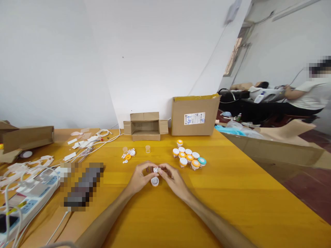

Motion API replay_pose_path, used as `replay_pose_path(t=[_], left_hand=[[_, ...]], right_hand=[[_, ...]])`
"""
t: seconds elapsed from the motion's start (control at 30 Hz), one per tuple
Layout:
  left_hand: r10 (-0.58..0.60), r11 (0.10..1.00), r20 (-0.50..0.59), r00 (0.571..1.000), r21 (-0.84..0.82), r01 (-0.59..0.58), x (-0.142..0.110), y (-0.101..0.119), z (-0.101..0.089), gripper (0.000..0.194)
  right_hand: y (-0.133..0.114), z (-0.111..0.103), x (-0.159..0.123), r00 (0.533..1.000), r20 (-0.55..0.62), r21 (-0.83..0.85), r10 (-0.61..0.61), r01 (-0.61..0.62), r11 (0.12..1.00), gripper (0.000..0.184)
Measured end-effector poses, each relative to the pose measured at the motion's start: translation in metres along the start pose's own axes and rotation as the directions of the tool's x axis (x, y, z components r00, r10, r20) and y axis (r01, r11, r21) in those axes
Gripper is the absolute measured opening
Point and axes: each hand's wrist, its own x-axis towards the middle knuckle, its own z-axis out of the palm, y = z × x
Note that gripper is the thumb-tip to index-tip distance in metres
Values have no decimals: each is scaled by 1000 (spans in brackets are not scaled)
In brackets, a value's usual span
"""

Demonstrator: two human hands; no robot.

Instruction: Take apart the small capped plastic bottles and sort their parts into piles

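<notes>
Between the fingertips of my left hand (pixel 144 175) and my right hand (pixel 169 174) is a small white plastic part (pixel 156 169) with dark holes or dots. Both hands pinch it, one from each side. Just below it on the table stands a small round white cup (pixel 154 181), its open side up. Left of my hands lie an orange ring (pixel 128 157), a white round piece (pixel 132 152) and other small white bits. A clear plastic cup (pixel 148 149) stands beyond my fingers.
Several small jars with white, orange and teal lids (pixel 189 157) stand grouped at the right. An open carton (pixel 145 129) and a large box (pixel 195 117) stand at the back. Power strips (pixel 31 203) and cables fill the left. A person (pixel 307 89) sits at the far right.
</notes>
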Motion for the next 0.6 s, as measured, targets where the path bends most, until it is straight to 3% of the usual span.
replay_pose_path(t=[0.2,0.6], left_hand=[[-27,1000,-4,1000,4,27,-2,2,0,30],[-1,995,40,999,-100,5,-2,3,2,32]], right_hand=[[5,0,1,1000,1,-114,-16,16,993,44],[9,2,0,999,45,-141,0,6,990,58]])
